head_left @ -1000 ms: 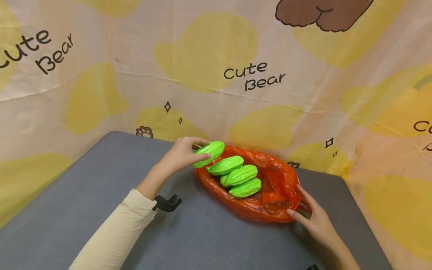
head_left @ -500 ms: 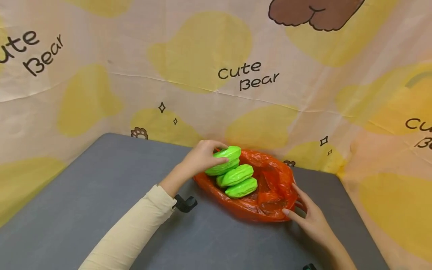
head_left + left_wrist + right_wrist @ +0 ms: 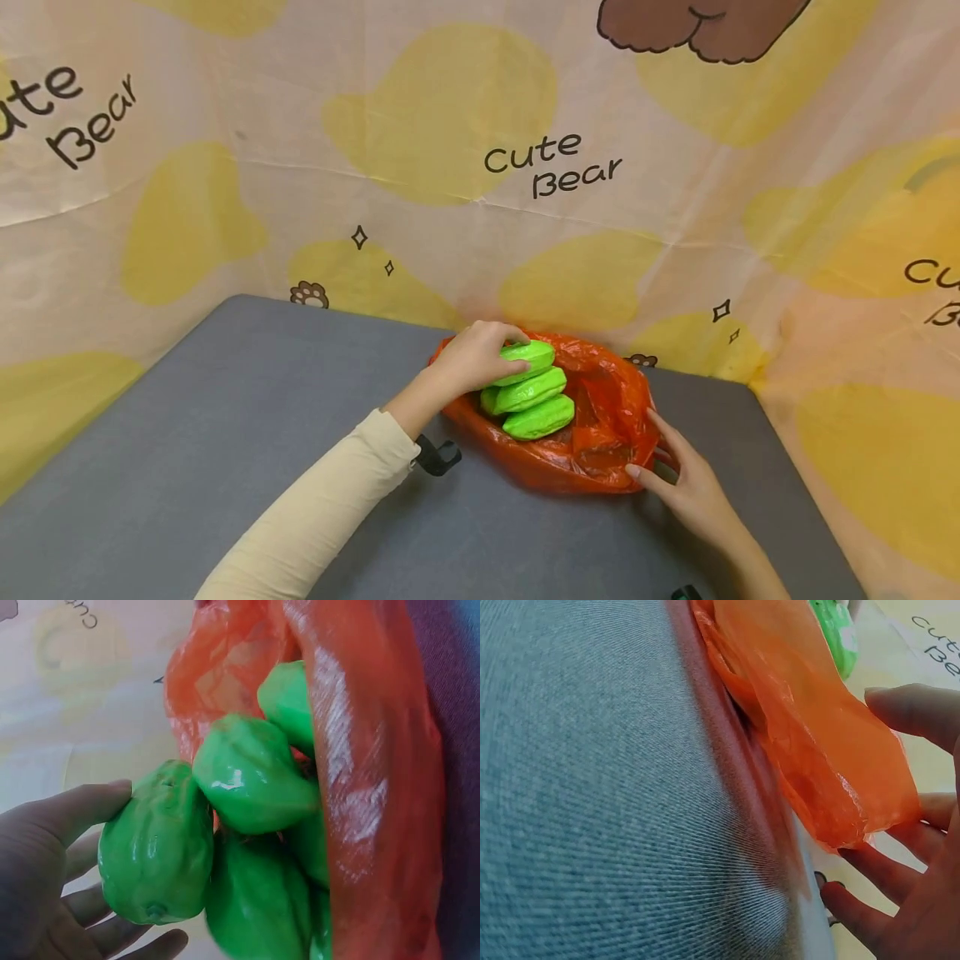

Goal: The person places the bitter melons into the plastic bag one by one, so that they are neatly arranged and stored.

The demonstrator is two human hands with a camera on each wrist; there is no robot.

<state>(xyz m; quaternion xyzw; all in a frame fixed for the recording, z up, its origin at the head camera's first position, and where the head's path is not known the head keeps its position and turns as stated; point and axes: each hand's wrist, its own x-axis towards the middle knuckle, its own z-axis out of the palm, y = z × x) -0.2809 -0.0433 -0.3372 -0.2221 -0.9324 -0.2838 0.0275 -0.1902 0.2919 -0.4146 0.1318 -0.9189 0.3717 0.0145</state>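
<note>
My left hand [image 3: 472, 354] holds a green chayote [image 3: 156, 844] between thumb and fingers, inside the left part of an open red plastic bag [image 3: 540, 471]. Against the held one, several more lie bunched in the bag, such as a glossy chayote [image 3: 251, 776] in the left wrist view. The nearest chayote [image 3: 538, 418] is tilted toward the bag's near side. At the bag's right end, my right hand [image 3: 697, 492] touches the plastic, fingers spread and fairly straight. In the right wrist view, the thumb stands apart from the orange-looking plastic [image 3: 832, 757], and the fingers reach its end.
A grey table [image 3: 285, 417] lies under everything. Printed cloth [image 3: 420, 125] with yellow patches and lettering hangs behind and at both sides, close behind the bag. Black wrist straps [image 3: 438, 457] show near the sleeve and lower right.
My left hand has carried its chayote rightward from the bag's left rim and down among the others. The right hand has kept its place at the bag. The head view shifted slightly.
</note>
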